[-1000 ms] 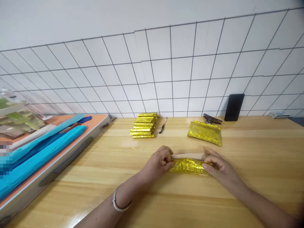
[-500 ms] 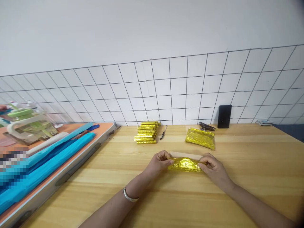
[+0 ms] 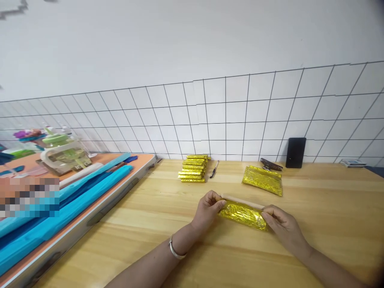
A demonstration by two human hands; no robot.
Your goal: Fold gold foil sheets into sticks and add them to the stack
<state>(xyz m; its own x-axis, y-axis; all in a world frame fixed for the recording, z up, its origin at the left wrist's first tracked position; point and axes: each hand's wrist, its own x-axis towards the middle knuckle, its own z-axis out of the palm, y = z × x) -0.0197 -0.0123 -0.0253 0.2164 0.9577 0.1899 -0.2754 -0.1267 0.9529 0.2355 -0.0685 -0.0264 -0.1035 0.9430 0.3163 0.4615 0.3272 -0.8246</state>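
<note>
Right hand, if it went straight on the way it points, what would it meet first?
The gold foil piece that the right hand pinches. Beyond it, the line seems to run roughly toward the pen, though depth is hard to judge.

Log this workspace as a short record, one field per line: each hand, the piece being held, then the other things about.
Left hand: pinches one end of the gold foil piece; bracelet on wrist
Right hand: pinches the other end
Gold foil piece: stretched between left hand and right hand; crinkled, shiny
Beyond left hand: pile of gold rolls, with pen beside it
Beyond right hand: flat gold foil, dark clip
By the wall: black slab, upright
Far left: bright blue material
</note>
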